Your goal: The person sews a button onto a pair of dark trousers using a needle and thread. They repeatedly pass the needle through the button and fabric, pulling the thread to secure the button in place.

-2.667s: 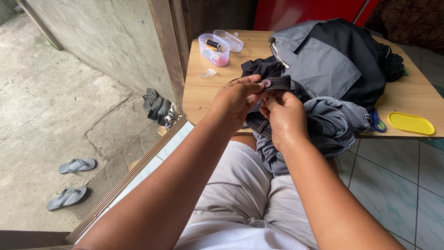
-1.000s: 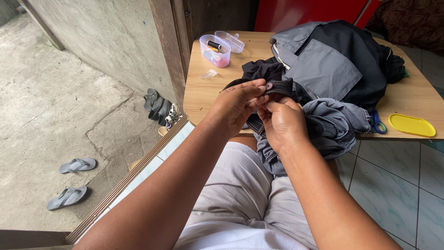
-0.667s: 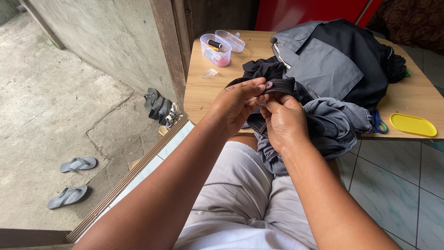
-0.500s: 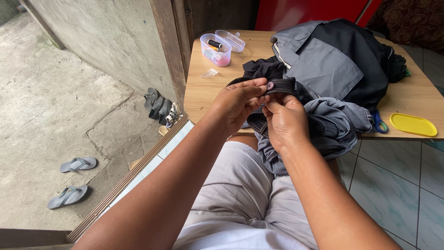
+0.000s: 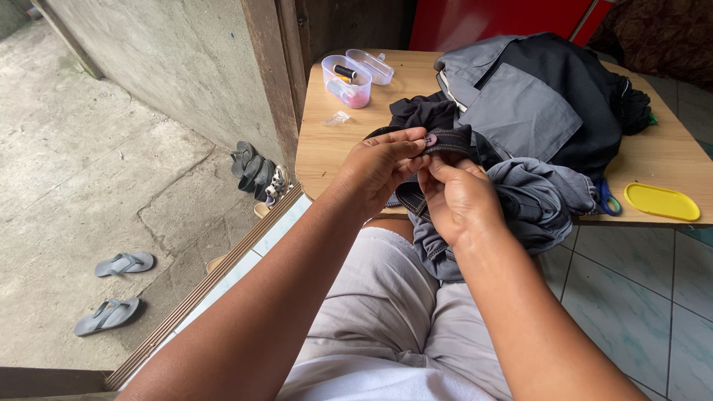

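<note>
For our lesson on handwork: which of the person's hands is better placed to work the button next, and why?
Probably the right hand: its fingertips sit just under the button, while the left hand pinches the dark waistband beside it, steadying the cloth.

button (image 5: pixel 431 139): small, round, purplish, lies flat on the dark band, facing up | waistband (image 5: pixel 448 138): dark denim strip with light stitching, held up above the table edge, pinched from both sides | garment (image 5: pixel 520 200): grey-blue denim, crumpled, hangs from the table edge down to the lap
</note>
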